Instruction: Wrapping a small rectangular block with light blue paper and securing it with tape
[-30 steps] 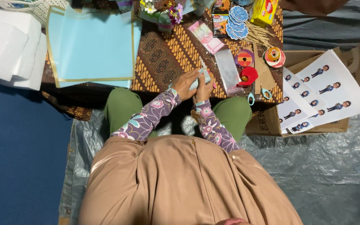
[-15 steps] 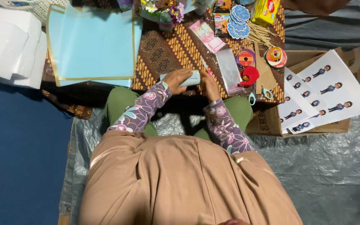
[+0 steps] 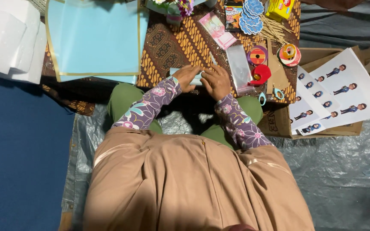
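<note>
Hands: L (image 3: 186, 77) + R (image 3: 216, 81) grasping pale blue strip (image 3: 174, 71) at batik cloth (image 3: 168, 47) near edge; bare cloth above.

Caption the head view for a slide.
Both hands, left hand and right hand, press a pale blue paper piece on a batik-covered table.

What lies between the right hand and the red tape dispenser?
In the head view, a clear plastic sleeve lies between the right hand and the red tape dispenser.

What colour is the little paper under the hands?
Light blue. The small paper piece lies under both hands on the brown patterned cloth, seen in the head view.
</note>
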